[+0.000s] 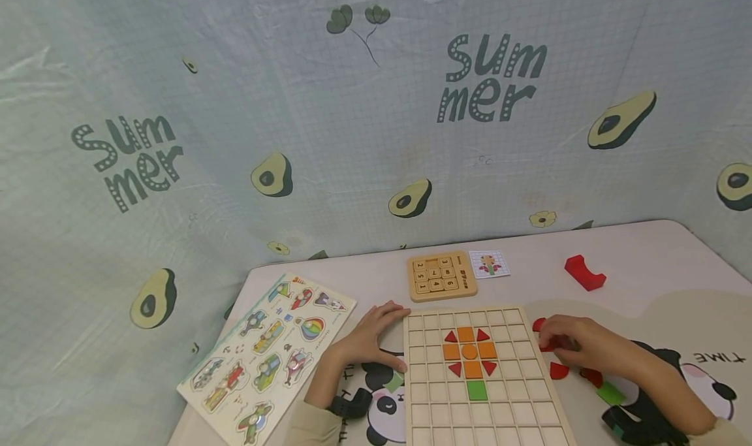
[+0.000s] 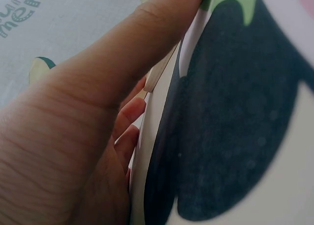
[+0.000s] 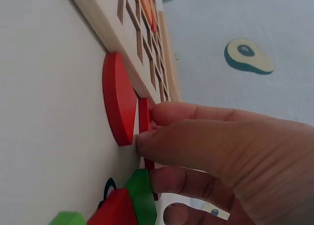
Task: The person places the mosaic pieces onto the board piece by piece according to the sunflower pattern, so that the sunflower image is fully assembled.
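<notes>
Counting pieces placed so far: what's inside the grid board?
Grid board holds an orange cross with four red triangles and a green square. Other cells show empty; the bottom is cut off.

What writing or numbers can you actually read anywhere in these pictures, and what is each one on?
"Summer", split as "Sum" over "mer": printed twice on the avocado backdrop cloth.
"TIME", seen upside down: on the panda table mat.
Digits 3, 8, 5, 7, 2, 6, 4, 1: on the wooden number slide puzzle; its side print is too small to read.
Vehicle puzzle board and small pattern card: no readable text.

Bare table [image 1: 634, 256] spreads around red block [image 1: 584, 272].
</notes>
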`<state>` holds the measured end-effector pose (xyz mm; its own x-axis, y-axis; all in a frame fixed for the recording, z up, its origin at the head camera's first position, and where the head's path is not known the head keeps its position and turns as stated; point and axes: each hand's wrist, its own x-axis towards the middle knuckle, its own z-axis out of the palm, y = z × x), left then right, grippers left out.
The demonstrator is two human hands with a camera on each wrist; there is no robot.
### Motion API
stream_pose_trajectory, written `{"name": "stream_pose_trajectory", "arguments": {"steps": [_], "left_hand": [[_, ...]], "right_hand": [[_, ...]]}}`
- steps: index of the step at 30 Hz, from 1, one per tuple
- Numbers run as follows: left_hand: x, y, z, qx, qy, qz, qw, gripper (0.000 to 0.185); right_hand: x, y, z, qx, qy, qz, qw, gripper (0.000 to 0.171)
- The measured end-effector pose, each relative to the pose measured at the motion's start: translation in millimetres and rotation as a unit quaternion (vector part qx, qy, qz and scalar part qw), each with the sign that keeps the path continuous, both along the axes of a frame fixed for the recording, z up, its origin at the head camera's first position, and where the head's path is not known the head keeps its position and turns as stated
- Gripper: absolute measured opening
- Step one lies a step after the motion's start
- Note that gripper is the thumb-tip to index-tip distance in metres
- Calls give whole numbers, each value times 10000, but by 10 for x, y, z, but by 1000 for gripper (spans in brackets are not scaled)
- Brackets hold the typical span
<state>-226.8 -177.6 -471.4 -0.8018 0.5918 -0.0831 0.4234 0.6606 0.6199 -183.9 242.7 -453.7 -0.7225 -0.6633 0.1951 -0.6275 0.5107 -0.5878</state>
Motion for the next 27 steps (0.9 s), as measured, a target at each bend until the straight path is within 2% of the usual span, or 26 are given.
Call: {"name": "stream_pose_trajectory", "arguments": {"steps": [10,15,20,27], "left_hand": [[-13,4,-34,-95,-4,5,10000,94],[-5,4,-15,-20,-14,16,10000,94],[8,2,8,4,-34,49,10000,95],[4,4,18,-8,-12,30,10000,94]], "right_hand": [[8,23,0,167,-202,-335,9991,22],[39,24,52,179,-74,-486,9986,26],[66,-44,125,59,84,-405,9991,26],[133,-208,180,132,-69,-245,9996,21]]}}
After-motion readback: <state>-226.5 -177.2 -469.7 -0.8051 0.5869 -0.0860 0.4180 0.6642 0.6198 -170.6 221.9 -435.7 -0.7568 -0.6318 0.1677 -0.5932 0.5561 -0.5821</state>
